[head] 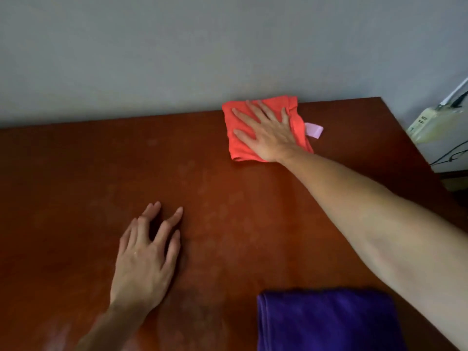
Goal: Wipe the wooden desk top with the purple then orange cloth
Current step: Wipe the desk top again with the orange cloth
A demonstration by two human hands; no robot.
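Wooden desk top (76,173): reddish-brown, glossy, w/ faint dull smudges across the centre and a pale hazy patch at the near-left edge. Back edge meets a grey wall (177,46).

Right hand (266,133): arm extended to the far side of the desk, palm down, fingers spread flat on the orange cloth (240,148). No pinch or grasp; hand presses on top only. Cloth is folded to a rough square, lying on the desk at the back edge, right of centre, its far side touching or just short of the wall line; cannot tell which. A pale pink label tag (314,129) sticks out from the cloth's right side, resting on the wood.

Left hand (144,259): near-left of centre, palm down, fingers slightly apart and somewhat arched, tips on the bare wood. Holds nothing. Well apart from both cloths.

Purple cloth (326,323): folded, lying flat at the near-right of the desk, partly cut off by the lower frame edge. Right forearm passes above its right part. Neither hand touches it.

Off the desk's right edge: a cream-coloured power strip (430,125) w/ cables, resting on a separate surface near the wall. Detail there is blurred.
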